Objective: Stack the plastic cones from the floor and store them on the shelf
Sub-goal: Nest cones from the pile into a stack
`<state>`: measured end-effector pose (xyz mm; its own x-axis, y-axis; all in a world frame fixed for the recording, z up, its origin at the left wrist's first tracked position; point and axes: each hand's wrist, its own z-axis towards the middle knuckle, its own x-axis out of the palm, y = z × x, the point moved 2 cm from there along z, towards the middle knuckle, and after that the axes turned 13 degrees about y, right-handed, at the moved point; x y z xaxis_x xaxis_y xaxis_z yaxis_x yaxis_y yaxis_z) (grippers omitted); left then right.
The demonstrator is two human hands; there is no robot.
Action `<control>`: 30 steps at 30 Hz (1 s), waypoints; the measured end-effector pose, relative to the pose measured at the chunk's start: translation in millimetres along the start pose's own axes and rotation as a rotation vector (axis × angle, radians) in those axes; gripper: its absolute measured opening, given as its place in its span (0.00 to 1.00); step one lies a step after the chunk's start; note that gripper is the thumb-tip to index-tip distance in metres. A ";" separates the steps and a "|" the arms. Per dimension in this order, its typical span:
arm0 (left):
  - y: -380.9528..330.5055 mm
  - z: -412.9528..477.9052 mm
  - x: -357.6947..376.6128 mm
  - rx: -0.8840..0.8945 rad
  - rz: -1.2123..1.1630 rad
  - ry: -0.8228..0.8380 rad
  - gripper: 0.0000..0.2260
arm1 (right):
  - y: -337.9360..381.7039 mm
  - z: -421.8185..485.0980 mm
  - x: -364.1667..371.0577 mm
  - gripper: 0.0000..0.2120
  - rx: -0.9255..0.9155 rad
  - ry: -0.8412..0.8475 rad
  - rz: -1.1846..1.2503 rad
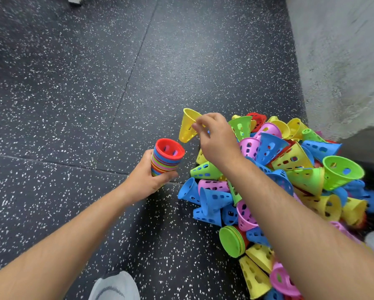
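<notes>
A: In the head view, how are the hands posed?
B: The left hand (148,177) is stretched forward, fingers curled round one stack of nested cones (167,158), held above the floor (73,105). The right hand (216,140) is raised just beside it, one yellow cone (187,124) pinched at its rim.
A: And the rest?
B: One loose pile (290,180) is seen on the floor by the wall (344,61), too many to be counted

We lose the middle of the pile (268,146) under the right forearm (290,213); its near end runs off the bottom edge. Left of the pile, a shoe (114,286) is cut off, and the left hand (145,178) covers the base of the stack (167,156).
</notes>
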<state>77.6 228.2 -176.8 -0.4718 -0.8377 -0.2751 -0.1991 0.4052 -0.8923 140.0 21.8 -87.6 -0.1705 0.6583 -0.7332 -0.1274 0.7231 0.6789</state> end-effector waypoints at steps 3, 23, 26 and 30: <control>-4.0 -2.1 0.8 0.006 0.019 0.010 0.28 | 16.4 -16.7 -8.7 0.08 -0.045 -0.049 0.041; 5.6 4.4 4.2 0.024 0.055 0.078 0.33 | -26.9 -1.5 3.3 0.10 0.361 0.309 -0.610; 5.6 2.2 5.1 0.024 0.067 0.089 0.32 | -32.3 4.6 12.2 0.12 0.336 0.372 -0.790; 4.3 1.9 8.5 0.053 0.087 0.107 0.32 | -39.1 9.4 20.5 0.13 0.373 0.418 -0.882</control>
<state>74.4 222.1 -183.7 -0.5747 -0.7554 -0.3148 -0.1094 0.4522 -0.8852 150.7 9.1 -129.5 -0.4971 -0.2082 -0.8423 -0.0735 0.9774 -0.1983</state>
